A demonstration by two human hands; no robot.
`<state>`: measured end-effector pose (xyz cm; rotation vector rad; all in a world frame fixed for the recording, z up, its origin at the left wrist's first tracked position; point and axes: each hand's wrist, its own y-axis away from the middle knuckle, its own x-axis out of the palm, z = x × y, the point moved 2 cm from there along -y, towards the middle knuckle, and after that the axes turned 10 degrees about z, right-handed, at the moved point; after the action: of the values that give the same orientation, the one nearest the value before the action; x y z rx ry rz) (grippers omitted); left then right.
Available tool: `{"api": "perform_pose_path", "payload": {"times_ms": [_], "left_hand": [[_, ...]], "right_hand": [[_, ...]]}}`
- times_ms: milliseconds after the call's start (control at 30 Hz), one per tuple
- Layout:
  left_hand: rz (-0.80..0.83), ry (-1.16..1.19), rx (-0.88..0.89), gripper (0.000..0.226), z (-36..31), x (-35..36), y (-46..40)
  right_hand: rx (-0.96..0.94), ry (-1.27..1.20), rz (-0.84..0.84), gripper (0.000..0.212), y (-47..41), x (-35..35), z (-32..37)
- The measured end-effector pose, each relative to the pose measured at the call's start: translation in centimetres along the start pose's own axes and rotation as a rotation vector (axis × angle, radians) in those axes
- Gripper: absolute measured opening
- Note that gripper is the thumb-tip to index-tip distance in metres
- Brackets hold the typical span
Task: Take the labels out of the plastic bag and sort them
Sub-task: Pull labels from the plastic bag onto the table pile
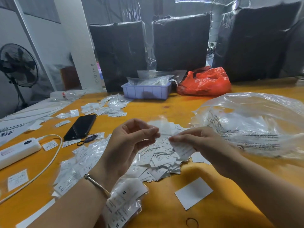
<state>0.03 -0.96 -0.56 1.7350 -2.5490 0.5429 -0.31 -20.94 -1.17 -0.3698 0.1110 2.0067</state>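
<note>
Labels (162, 159) heaped mid-table (181, 102) beneath both hands; right hand (197, 142) pinches several, left hand (131, 142) curled, grasping nothing discernible; print blurred.

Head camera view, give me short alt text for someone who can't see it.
Two hands over a pile of white labels on a yellow table: the right hand pinches several labels, the left hand is curled beside it. A clear plastic bag lies to the right.
</note>
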Motion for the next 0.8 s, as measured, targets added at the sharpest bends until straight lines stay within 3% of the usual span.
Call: {"api": "perform_pose_path", "payload": {"times_ms": [100,333,433,567,700,800], "left_hand": [[0.028,-0.032,0.006,0.018,-0.1,0.2,0.1],[0.098,-0.264,-0.054,0.026,0.3,0.9,0.3],[0.124,-0.365,-0.058,0.02,0.3,1.0,0.3],[0.158,-0.46,-0.113,0.027,0.4,1.2,0.4],[0.206,-0.495,-0.136,0.03,0.6,1.3,0.4],[0.145,-0.508,-0.105,0.027,0.6,1.0,0.4]], "right_hand": [[-0.019,-0.11,0.128,0.042,0.1,0.5,-0.2],[-0.159,-0.195,0.041,0.028,0.1,0.1,0.2],[-0.195,-0.149,-0.022,0.023,0.1,0.0,0.3],[-0.243,-0.023,-0.106,0.01,0.1,-0.1,0.4],[-0.287,0.098,-0.161,0.011,0.4,-0.5,0.7],[-0.3,0.122,-0.197,0.017,0.4,-0.8,0.7]]}}
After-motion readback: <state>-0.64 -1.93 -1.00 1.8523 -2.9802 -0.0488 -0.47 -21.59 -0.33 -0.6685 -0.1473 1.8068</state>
